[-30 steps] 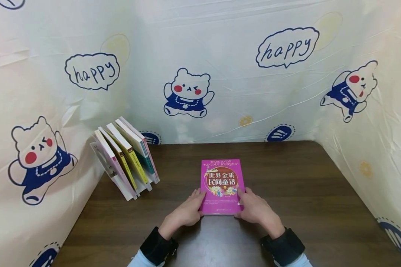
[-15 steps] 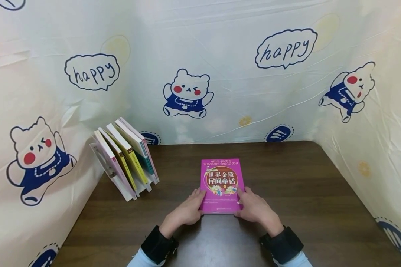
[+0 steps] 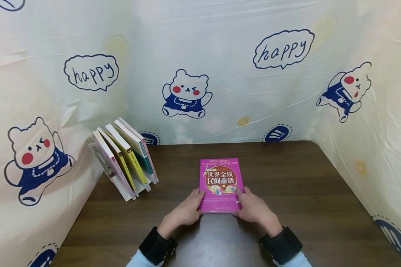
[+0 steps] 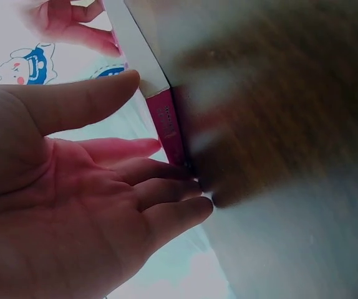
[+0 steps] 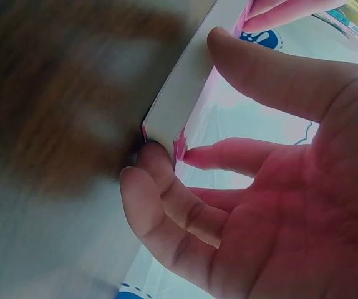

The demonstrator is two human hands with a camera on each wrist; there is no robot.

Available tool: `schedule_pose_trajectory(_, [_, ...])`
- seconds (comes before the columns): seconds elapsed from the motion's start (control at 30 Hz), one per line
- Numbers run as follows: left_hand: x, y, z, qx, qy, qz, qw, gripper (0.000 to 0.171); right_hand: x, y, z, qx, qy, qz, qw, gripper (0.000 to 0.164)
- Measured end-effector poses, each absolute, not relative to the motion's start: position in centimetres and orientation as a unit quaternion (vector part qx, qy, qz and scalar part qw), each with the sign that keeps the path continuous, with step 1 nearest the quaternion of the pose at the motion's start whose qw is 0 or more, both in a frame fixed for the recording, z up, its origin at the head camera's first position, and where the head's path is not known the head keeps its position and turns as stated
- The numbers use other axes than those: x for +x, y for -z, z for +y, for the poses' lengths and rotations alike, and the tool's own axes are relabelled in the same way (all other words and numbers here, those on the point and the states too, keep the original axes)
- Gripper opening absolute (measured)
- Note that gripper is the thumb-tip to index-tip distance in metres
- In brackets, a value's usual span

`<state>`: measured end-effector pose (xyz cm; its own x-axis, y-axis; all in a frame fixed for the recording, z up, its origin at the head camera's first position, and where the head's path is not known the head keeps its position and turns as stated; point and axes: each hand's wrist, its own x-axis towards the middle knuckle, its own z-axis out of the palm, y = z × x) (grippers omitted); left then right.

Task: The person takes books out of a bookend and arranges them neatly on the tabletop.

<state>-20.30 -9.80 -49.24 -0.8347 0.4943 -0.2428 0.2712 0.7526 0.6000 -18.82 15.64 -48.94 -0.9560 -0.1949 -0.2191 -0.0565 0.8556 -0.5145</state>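
Note:
A pink book (image 3: 220, 202) with a round brown title panel lies flat on the dark wooden table, its title facing me. At its left side, my left hand (image 3: 185, 209) holds it, with the thumb at the cover's edge and the fingers along the side. My right hand (image 3: 255, 208) grips the opposite side the same way. In the left wrist view, fingertips meet the pink spine (image 4: 166, 128). The right wrist view shows the thumb over the white page edge (image 5: 182, 81) and curled fingers at the near corner. The book's underside is hidden.
Several books (image 3: 130, 159) stand in a leaning row at the table's back left. A printed cloth (image 3: 240, 85) with cartoon bears hangs behind and along both sides. Bare wooden table (image 3: 304, 185) lies right of the hands.

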Motion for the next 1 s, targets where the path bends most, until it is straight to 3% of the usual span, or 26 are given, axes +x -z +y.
schedule_pose_trajectory(0.53, [-19.7, 48.8, -10.7, 0.211, -0.319, 0.906, 0.184, 0.059, -19.1, 48.8, 16.0, -0.071, 0.272, 0.952, 0.125, 0.095])
schedule_pose_trajectory(0.7, [-19.7, 48.9, -10.9, 0.21, -0.336, 0.906, 0.148, 0.048, -19.1, 48.7, 16.0, -0.083, 0.267, 0.953, 0.119, 0.097])
schedule_pose_trajectory(1.0, [-19.4, 49.3, -11.8, 0.152, -0.384, 0.908, 0.066, 0.039, -19.1, 48.6, 15.8, -0.08, 0.258, 0.956, 0.112, 0.065])
